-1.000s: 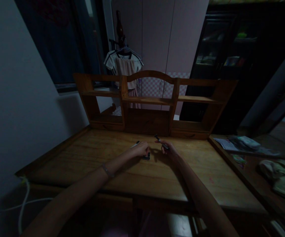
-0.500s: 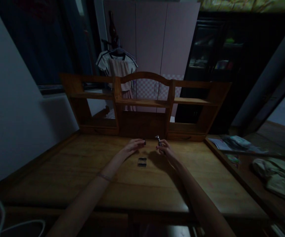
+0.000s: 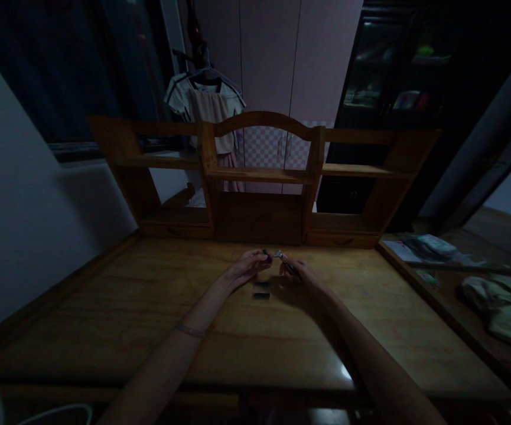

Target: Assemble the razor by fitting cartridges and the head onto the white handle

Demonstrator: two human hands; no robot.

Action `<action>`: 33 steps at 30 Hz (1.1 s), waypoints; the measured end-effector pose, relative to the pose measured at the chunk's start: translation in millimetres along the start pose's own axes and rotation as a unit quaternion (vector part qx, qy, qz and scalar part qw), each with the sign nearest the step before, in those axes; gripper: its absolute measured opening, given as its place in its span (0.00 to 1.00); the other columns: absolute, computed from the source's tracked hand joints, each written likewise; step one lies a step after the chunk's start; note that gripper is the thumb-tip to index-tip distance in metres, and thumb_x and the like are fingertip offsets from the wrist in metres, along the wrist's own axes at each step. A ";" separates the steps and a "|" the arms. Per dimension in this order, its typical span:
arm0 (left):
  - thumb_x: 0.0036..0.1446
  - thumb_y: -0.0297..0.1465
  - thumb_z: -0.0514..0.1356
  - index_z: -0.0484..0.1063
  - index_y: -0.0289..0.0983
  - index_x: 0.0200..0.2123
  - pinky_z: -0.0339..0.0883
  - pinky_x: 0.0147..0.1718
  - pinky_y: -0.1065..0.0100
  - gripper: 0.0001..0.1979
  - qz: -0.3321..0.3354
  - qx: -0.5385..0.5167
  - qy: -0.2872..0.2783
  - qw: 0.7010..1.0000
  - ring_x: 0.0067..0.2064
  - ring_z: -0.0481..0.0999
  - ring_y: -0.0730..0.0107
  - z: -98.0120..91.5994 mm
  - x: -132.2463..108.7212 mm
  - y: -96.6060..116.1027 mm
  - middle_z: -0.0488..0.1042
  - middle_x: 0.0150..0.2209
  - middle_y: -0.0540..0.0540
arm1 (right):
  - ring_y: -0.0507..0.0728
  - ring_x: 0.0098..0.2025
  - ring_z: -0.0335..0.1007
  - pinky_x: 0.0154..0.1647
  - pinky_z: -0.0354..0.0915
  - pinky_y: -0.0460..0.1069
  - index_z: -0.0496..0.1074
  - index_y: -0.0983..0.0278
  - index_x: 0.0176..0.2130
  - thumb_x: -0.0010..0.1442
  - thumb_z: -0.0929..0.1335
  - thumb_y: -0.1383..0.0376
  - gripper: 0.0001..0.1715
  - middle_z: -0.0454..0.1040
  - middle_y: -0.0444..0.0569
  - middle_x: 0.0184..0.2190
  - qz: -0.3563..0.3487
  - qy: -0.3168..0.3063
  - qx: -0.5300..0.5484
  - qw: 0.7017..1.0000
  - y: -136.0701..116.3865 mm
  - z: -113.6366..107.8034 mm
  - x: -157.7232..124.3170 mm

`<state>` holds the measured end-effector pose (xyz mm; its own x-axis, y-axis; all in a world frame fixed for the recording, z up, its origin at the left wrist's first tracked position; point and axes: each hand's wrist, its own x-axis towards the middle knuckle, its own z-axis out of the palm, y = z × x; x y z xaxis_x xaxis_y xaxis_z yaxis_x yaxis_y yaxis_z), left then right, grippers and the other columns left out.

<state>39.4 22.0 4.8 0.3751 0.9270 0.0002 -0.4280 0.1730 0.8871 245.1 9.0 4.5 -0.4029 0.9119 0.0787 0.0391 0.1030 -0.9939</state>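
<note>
Here are your two hands, close together above the middle of the desk; your left hand has its fingertips pinching a small dark piece, held out at the tips on the side facing your other hand; your right hand has its fingers curled around a slim tool, pressed in on the dark handle, with the silvery head tipped up and over to the left; that head sits just beside the dark piece, and whether the two touch is too small to tell!

Nearer to you, on the wood just below your left fingers, lies a small pack with two dark strips, one above the other, apart from both hands; a thin bracelet circles your left wrist; beyond your hands the wooden shelf stands along the back edge of the desk; a pale shirt hangs behind it, in front of the pink wardrobe; off to the right, past the edge of the desk, lie papers and a crumpled pale cloth.
</note>
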 end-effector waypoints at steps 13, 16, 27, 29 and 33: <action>0.43 0.30 0.70 0.73 0.34 0.40 0.67 0.40 0.68 0.19 -0.002 0.026 -0.075 0.997 0.37 0.74 0.72 -1.4 -8.4 2.2 0.75 0.37 0.44 | 0.49 0.18 0.49 0.21 0.44 0.47 0.65 0.64 0.19 0.58 0.61 0.45 0.30 0.56 0.41 0.14 -0.019 -0.020 -0.081 0.996 -19.0 2.5 -16.8; 0.42 0.30 0.70 0.74 0.32 0.41 0.68 0.40 0.67 0.19 -0.022 0.056 -0.093 0.994 0.38 0.73 0.71 -3.1 -9.5 0.9 0.75 0.39 0.42 | 0.48 0.18 0.47 0.21 0.43 0.47 0.65 0.64 0.19 0.57 0.62 0.44 0.30 0.56 0.41 0.14 -0.009 -0.038 -0.106 0.994 -20.8 2.8 -18.4; 0.41 0.30 0.70 0.77 0.32 0.36 0.66 0.40 0.67 0.15 -0.051 0.080 -0.098 0.991 0.36 0.74 0.71 -3.8 -10.2 0.4 0.77 0.35 0.43 | 0.48 0.19 0.47 0.21 0.41 0.46 0.64 0.65 0.18 0.57 0.63 0.46 0.29 0.55 0.41 0.15 -0.037 -0.040 -0.215 0.975 -27.7 -0.6 -20.5; 0.41 0.31 0.70 0.77 0.33 0.36 0.66 0.40 0.67 0.16 -0.054 0.089 -0.094 0.990 0.37 0.74 0.70 -3.8 -10.3 0.7 0.77 0.36 0.43 | 0.48 0.19 0.48 0.22 0.42 0.46 0.64 0.65 0.18 0.57 0.63 0.46 0.29 0.55 0.41 0.15 -0.043 -0.039 -0.223 0.973 -26.5 -1.6 -19.5; 0.41 0.31 0.70 0.77 0.32 0.36 0.66 0.40 0.66 0.16 -0.046 0.091 -0.095 0.990 0.37 0.73 0.70 -4.8 -10.0 -0.3 0.76 0.36 0.42 | 0.48 0.20 0.48 0.22 0.44 0.46 0.64 0.65 0.18 0.57 0.63 0.46 0.29 0.56 0.41 0.15 -0.061 -0.032 -0.233 0.970 -25.4 -2.0 -19.6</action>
<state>31.8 14.3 2.3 0.5605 0.8280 -0.0139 -0.2357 0.1756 0.9558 253.9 -10.7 28.4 -0.4853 0.8567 0.1746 0.3897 0.3908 -0.8339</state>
